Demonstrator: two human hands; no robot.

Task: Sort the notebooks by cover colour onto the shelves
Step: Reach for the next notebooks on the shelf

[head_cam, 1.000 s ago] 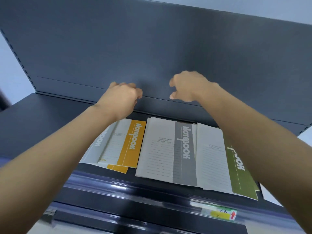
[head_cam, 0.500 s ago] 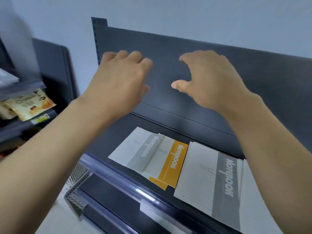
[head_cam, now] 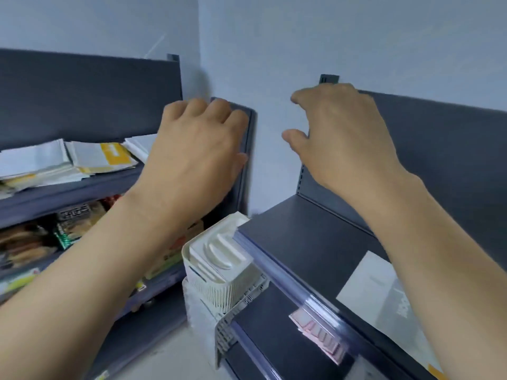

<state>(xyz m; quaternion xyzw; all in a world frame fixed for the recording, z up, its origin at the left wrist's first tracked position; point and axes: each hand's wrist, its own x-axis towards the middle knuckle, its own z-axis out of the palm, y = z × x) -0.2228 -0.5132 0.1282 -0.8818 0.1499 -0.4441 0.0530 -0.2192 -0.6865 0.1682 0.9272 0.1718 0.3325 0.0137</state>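
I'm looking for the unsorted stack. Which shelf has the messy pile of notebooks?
The upper shelf of the left unit, beside the left hand: its notebooks overlap untidily. The right shelf holds a grey notebook lying flat.

A pile of notebooks lies on the upper shelf of the left rack, with snack packets on the shelf below it. A basket stands in the corner between that rack and the right shelf, where one notebook lies behind the front rail.
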